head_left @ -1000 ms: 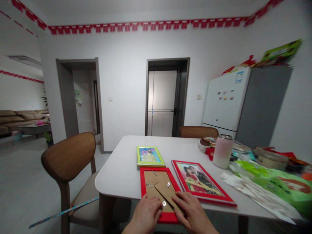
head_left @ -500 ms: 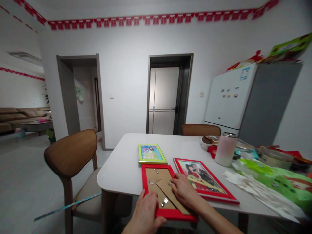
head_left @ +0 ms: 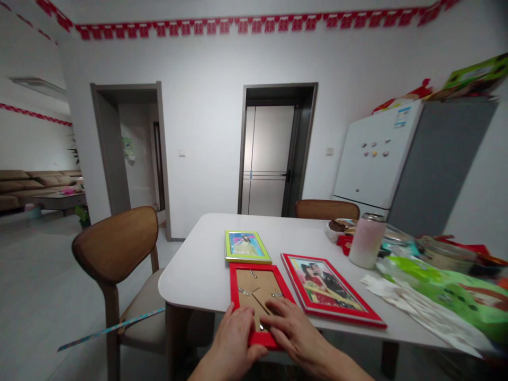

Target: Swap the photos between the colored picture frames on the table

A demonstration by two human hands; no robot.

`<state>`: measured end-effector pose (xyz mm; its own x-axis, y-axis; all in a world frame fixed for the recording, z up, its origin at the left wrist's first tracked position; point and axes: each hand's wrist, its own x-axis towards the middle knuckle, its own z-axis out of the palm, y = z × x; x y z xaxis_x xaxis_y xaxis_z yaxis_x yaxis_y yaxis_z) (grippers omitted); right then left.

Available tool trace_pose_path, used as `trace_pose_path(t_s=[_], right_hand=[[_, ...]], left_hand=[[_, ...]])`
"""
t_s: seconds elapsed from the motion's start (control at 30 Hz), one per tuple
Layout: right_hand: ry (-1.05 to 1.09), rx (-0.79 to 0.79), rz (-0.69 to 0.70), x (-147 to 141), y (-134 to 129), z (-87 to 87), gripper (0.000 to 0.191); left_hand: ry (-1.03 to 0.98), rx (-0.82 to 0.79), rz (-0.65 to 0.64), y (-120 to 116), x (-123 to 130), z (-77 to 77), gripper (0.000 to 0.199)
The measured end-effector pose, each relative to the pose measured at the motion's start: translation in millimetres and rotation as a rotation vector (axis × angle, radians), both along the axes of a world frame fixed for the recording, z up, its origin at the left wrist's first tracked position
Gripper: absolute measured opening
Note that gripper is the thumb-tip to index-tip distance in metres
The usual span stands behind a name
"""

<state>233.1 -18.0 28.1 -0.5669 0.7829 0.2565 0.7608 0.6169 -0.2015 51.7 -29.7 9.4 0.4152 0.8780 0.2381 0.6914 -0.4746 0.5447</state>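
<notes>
A red picture frame (head_left: 234, 286) lies face down at the table's near edge, its brown backing board (head_left: 250, 286) and folded-out stand strip facing up. Small metal clips (head_left: 253, 274) sit around the board. My left hand (head_left: 234, 336) grips the frame's lower left corner, thumb along the near edge. Over the lower part of the board lies my right hand (head_left: 291, 325), fingers apart, fingertips beside the bottom clip, which is partly hidden. To the right, another red frame (head_left: 329, 288) lies picture side up. A green frame (head_left: 246, 247) with a picture touches or nearly touches the far edge.
A pink-and-white bottle (head_left: 367, 241) stands on the white table (head_left: 190, 264) at the right. Near it lie white gloves or cloth (head_left: 413, 304), a green package (head_left: 464, 299) and several containers. A wooden chair (head_left: 119, 243) with a patterned strip stands at the left.
My right hand has moved from the right-side clip down and left to the bottom clip. My left hand keeps its hold on the frame. The view has shifted slightly.
</notes>
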Motion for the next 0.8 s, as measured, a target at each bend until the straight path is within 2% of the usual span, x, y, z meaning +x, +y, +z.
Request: trace_pose_path(t_s=[0.13,0.33,0.5,0.63,0.8], right_hand=[[-0.015,-0.016,0.088,-4.1,-13.0,7.1,0.027],[0.035,-0.029,0.080,-4.1,-10.5,7.5,0.027],[0.117,0.000,0.013,-25.0,23.3,-2.0,0.032],[0.068,0.014,-0.070,-46.0,55.7,-12.3,0.028],[0.046,0.016,-0.033,-51.5,66.7,-19.4,0.026]], left_hand=[[-0.019,0.009,-0.012,-0.8,-0.1,3.3,0.052],[-0.037,0.000,-0.010,-0.7,0.0,4.7,0.050],[-0.047,0.004,-0.026,2.3,0.6,1.3,0.047],[-0.043,0.001,-0.031,2.6,-1.9,0.3,0.040],[-0.060,-0.023,-0.046,1.7,-7.4,2.0,0.044]])
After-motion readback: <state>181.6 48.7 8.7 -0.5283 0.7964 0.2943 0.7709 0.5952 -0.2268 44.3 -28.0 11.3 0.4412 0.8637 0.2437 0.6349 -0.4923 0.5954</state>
